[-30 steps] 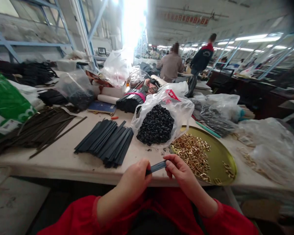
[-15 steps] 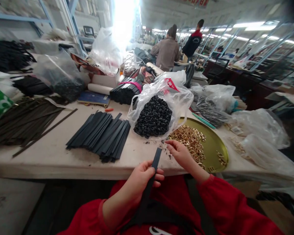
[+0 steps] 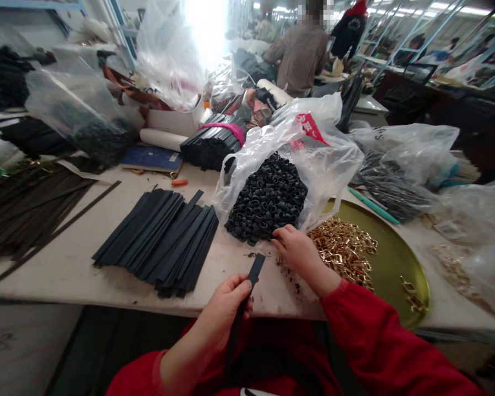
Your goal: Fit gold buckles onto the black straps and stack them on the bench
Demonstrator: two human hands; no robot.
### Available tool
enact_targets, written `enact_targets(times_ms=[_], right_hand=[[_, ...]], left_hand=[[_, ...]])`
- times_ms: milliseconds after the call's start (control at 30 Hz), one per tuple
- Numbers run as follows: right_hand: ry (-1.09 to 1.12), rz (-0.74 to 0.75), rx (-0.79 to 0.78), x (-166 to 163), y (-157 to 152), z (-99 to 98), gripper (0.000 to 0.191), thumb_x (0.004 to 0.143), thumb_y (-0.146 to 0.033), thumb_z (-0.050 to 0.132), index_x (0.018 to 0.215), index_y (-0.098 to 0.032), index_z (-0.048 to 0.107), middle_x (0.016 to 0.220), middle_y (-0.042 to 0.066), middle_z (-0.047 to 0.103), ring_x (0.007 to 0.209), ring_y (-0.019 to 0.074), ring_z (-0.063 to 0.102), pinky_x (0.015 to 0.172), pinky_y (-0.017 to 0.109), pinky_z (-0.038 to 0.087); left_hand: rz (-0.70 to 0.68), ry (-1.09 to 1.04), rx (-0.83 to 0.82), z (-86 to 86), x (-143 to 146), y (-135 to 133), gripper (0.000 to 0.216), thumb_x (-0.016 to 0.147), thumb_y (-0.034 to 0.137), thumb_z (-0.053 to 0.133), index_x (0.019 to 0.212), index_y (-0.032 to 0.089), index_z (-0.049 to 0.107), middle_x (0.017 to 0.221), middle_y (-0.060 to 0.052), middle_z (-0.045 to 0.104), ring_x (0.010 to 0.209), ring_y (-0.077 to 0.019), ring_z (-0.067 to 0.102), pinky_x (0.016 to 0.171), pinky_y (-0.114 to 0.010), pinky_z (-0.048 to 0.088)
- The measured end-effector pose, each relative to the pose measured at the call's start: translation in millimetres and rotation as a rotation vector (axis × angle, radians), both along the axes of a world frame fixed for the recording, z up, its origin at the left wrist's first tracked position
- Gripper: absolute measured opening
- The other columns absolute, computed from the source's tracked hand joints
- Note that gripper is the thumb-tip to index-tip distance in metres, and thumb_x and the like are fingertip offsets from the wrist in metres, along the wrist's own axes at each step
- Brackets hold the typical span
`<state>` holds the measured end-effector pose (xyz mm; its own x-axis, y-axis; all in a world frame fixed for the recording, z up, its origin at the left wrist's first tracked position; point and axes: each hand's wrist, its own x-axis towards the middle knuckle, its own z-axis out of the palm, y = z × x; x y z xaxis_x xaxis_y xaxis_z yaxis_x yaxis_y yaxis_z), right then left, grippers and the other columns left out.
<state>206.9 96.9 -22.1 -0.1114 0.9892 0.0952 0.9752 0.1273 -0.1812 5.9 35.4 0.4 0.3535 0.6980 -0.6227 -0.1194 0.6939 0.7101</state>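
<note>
A bag (image 3: 338,148) holds black loops (image 3: 268,198); the tray (image 3: 396,247), right, gold buckles (image 3: 344,250). Nearer, the left hand (image 3: 229,297) pinches a strip (image 3: 256,268); whether the right hand (image 3: 299,250), at the loops, grips any is unclear.

1. Your left hand (image 3: 231,300), at lower centre, pinches a dark strip (image 3: 256,268) that points up and slightly right.
2. Your right hand (image 3: 300,254), right of centre, reaches its fingertips to the near edge of a heap of black loops (image 3: 268,198); whether they grasp one is unclear.
3. The loops sit in an open clear plastic bag (image 3: 334,148) at mid-frame.
4. Right of your right hand, a round golden tray (image 3: 400,247) bears gold buckles (image 3: 348,253).
5. Left of centre you have a spread stack of black strips (image 3: 157,236); brown strips (image 3: 33,206) lie at far left.
</note>
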Motion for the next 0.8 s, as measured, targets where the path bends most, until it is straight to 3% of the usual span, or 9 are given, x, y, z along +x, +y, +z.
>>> enact_targets(times_ms=[100,200,300,500,700,800], right_hand=[[-0.17,0.0,-0.056,-14,5,-2.8,0.01,0.082,-0.024,0.053,0.083,-0.016,0.06,0.085,0.008,0.058,0.076,0.0213,0.058,0.062,0.029,0.04],[-0.148,0.003,-0.067,-18,7,-3.5,0.008,0.081,-0.021,0.053,0.079,-0.016,0.059,0.084,0.008,0.058,0.075,0.0207,0.057,0.061,0.029,0.038],[0.159,-0.03,-0.069,-14,1,-0.9,0.004,0.079,-0.021,0.056,0.079,-0.017,0.057,0.079,0.005,0.058,0.073,0.0181,0.056,0.063,0.028,0.038],[0.987,-0.19,-0.286,-8,-38,11.7,0.027,0.073,-0.044,0.059,0.068,-0.018,0.052,0.057,-0.004,0.051,0.052,0.0112,0.047,0.05,0.024,0.037],[1.469,-0.304,-0.439,-11,-78,15.9,0.032,0.067,-0.045,0.067,0.071,-0.015,0.061,0.065,-0.001,0.06,0.052,0.0061,0.048,0.048,0.018,0.037],[1.722,-0.412,-0.481,-13,-91,13.7,0.029,0.06,-0.038,0.075,0.07,-0.016,0.059,0.073,-0.001,0.065,0.057,0.0053,0.053,0.054,0.017,0.042]], left_hand=[[0.012,-0.026,-0.079,0.8,4,5,0.013,0.078,0.024,0.053,0.087,0.014,0.051,0.067,0.002,0.053,0.051,-0.0052,0.05,0.043,-0.014,0.037],[0.021,-0.033,-0.088,2.0,6,7,0.007,0.08,0.017,0.049,0.086,0.013,0.05,0.075,0.0,0.058,0.051,-0.0044,0.053,0.043,-0.013,0.039],[0.005,-0.045,-0.064,3.9,7,5,0.008,0.082,0.013,0.046,0.088,0.013,0.049,0.075,-0.001,0.059,0.05,-0.004,0.053,0.042,-0.013,0.04],[-0.036,-0.057,-0.026,9.8,10,-10,0.011,0.081,0.014,0.046,0.09,0.013,0.051,0.072,-0.002,0.062,0.048,-0.0048,0.054,0.041,-0.012,0.04],[-0.098,-0.077,-0.015,15.6,9,-27,0.013,0.078,0.016,0.046,0.09,0.014,0.051,0.072,-0.003,0.063,0.047,-0.0047,0.054,0.041,-0.013,0.038],[-0.158,-0.013,0.112,15.5,7,-33,0.015,0.079,0.022,0.046,0.09,0.014,0.052,0.072,-0.001,0.063,0.044,-0.0045,0.049,0.038,-0.014,0.034]])
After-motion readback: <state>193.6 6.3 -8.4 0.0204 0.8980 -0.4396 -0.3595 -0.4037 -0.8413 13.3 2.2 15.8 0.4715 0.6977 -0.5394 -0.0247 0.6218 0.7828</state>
